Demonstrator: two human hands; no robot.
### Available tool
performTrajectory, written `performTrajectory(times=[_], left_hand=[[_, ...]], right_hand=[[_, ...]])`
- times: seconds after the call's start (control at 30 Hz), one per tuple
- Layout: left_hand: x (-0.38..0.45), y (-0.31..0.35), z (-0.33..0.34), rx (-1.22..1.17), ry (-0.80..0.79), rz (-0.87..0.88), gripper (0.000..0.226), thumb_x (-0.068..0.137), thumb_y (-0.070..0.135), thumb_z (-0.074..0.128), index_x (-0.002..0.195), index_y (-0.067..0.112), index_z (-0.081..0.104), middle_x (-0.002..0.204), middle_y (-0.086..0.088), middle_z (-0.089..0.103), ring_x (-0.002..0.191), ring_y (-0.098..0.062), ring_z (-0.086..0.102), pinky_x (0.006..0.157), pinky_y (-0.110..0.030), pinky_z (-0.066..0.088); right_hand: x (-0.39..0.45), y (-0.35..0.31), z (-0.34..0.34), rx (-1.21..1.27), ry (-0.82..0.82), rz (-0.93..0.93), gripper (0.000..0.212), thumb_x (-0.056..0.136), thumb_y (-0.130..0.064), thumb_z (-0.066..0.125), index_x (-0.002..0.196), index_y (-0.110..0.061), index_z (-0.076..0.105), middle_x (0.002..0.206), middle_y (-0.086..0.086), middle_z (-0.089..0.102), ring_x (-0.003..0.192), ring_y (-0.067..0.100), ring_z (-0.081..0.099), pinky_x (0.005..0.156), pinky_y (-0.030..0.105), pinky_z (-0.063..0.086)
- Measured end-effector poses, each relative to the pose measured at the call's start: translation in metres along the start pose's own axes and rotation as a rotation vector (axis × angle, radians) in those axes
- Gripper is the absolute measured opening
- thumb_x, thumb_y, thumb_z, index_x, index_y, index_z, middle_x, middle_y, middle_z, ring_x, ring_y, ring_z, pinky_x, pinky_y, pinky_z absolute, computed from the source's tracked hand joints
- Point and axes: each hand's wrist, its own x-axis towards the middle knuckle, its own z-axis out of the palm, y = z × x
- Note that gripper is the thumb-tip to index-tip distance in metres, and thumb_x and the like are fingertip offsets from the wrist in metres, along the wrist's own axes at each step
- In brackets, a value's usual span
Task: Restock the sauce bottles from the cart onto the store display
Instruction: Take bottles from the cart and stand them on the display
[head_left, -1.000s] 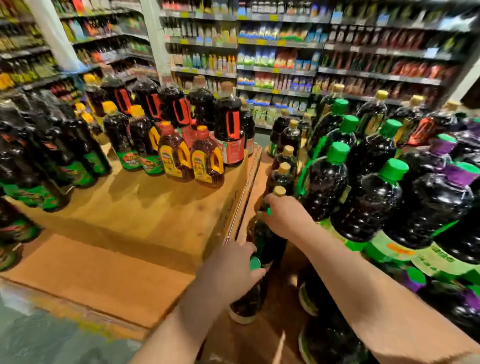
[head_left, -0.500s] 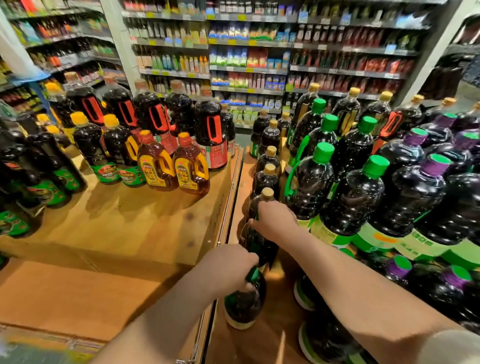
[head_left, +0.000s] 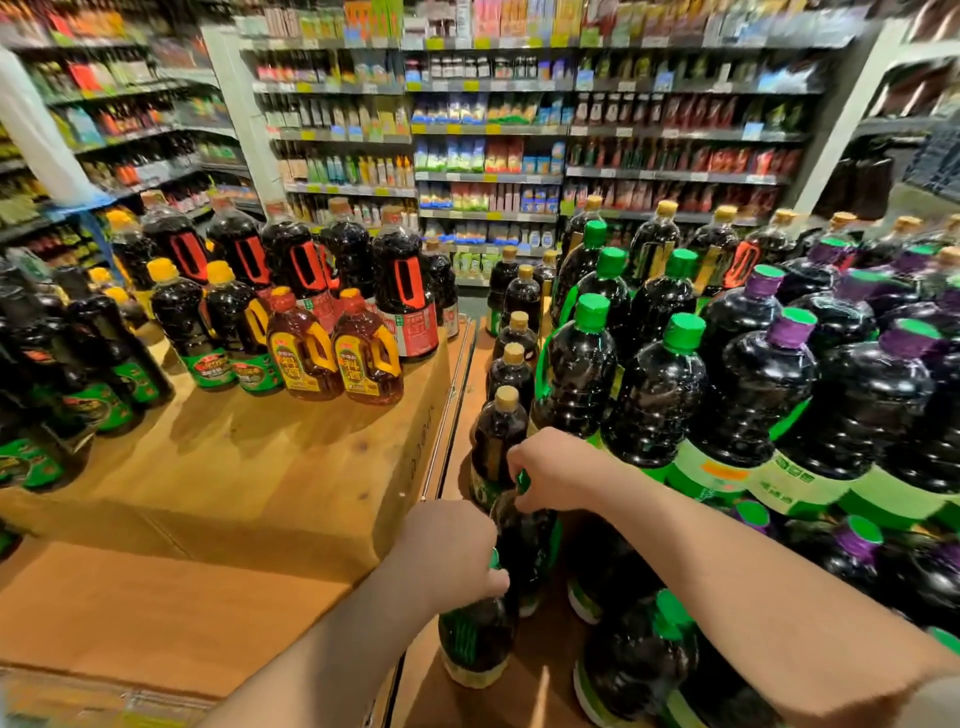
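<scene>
My left hand (head_left: 451, 551) grips the green-capped top of a dark sauce bottle (head_left: 475, 642) that stands on the wooden display surface near the bottom centre. My right hand (head_left: 553, 473) grips the top of a second dark green-capped bottle (head_left: 530, 540) just behind it. Right behind that one begins a row of small gold-capped dark bottles (head_left: 501, 431), which runs away from me. Large green-capped bottles (head_left: 660, 395) and purple-capped ones (head_left: 769, 395) crowd the display on the right.
A cardboard box (head_left: 291, 467) at the left carries yellow-handled bottles (head_left: 332, 353) and red-handled dark bottles (head_left: 400, 291). A lower brown box (head_left: 156, 608) lies in front of it. Store shelves (head_left: 488, 176) fill the background. More large bottles (head_left: 639, 660) stand low at the right.
Both hands stay on the same two bottle tops. The view has tilted up and shifted, so the hands sit lower in the frame; the bottles have barely moved.
</scene>
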Motion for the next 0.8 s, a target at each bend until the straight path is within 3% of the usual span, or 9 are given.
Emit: performTrajectory(times=[0.17, 0.3, 0.37, 0.43, 0.53, 0.6, 0.8], left_hand=[[0.001, 0.032, -0.004, -0.008, -0.029, -0.174, 0.050, 0.087, 0.059, 0.042, 0.062, 0.016, 0.047, 0.065, 0.001, 0.052, 0.056, -0.018, 0.051, 0.055, -0.027, 0.047], [0.005, 0.046, -0.008, 0.003, -0.092, -0.250, 0.047, 0.088, 0.057, 0.044, 0.067, 0.015, 0.051, 0.069, 0.000, 0.055, 0.060, -0.018, 0.055, 0.057, -0.028, 0.050], [0.003, 0.044, -0.011, -0.030, -0.118, -0.216, 0.047, 0.086, 0.061, 0.049, 0.072, 0.016, 0.054, 0.073, 0.001, 0.058, 0.066, -0.018, 0.059, 0.062, -0.030, 0.054], [-0.001, 0.041, -0.011, -0.123, -0.149, -0.152, 0.043, 0.082, 0.058, 0.061, 0.092, 0.016, 0.059, 0.086, 0.000, 0.062, 0.077, -0.018, 0.062, 0.067, -0.032, 0.056], [-0.007, 0.034, -0.013, -0.163, -0.172, -0.015, 0.042, 0.082, 0.034, 0.070, 0.118, 0.016, 0.056, 0.104, -0.001, 0.063, 0.094, -0.020, 0.062, 0.077, -0.034, 0.057], [-0.008, 0.032, -0.014, -0.136, -0.146, 0.043, 0.034, 0.086, 0.029, 0.067, 0.116, 0.014, 0.059, 0.103, -0.002, 0.064, 0.095, -0.021, 0.062, 0.081, -0.034, 0.056], [-0.009, 0.040, -0.015, -0.087, -0.173, 0.060, 0.042, 0.092, 0.048, 0.057, 0.111, 0.010, 0.056, 0.092, -0.002, 0.061, 0.082, -0.018, 0.060, 0.073, -0.033, 0.055]], right_hand=[[-0.016, 0.019, -0.011, -0.065, -0.028, -0.100, 0.035, 0.082, -0.033, 0.071, 0.112, -0.016, 0.065, 0.080, -0.007, 0.050, 0.084, 0.016, 0.053, 0.064, 0.025, 0.038], [-0.025, 0.025, -0.006, -0.071, -0.036, -0.116, 0.038, 0.084, -0.031, 0.069, 0.118, -0.016, 0.063, 0.068, -0.011, 0.042, 0.077, 0.015, 0.047, 0.060, 0.025, 0.038], [-0.028, 0.024, -0.003, -0.053, -0.046, -0.122, 0.039, 0.084, -0.033, 0.069, 0.118, -0.016, 0.062, 0.069, -0.012, 0.040, 0.077, 0.015, 0.047, 0.059, 0.025, 0.037], [-0.030, 0.025, -0.001, -0.032, -0.061, -0.125, 0.039, 0.083, -0.035, 0.071, 0.116, -0.015, 0.062, 0.076, -0.009, 0.047, 0.081, 0.016, 0.050, 0.062, 0.025, 0.040], [-0.033, 0.026, 0.004, -0.011, -0.077, -0.111, 0.039, 0.082, -0.034, 0.072, 0.114, -0.013, 0.062, 0.093, 0.000, 0.060, 0.087, 0.020, 0.056, 0.066, 0.027, 0.047], [-0.034, 0.026, 0.008, -0.006, -0.075, -0.102, 0.037, 0.083, -0.032, 0.070, 0.114, -0.013, 0.062, 0.097, 0.004, 0.062, 0.088, 0.021, 0.057, 0.066, 0.028, 0.047], [-0.039, 0.027, 0.010, 0.028, -0.053, -0.086, 0.034, 0.084, -0.032, 0.068, 0.113, -0.014, 0.062, 0.097, 0.004, 0.062, 0.086, 0.021, 0.057, 0.067, 0.029, 0.049]])
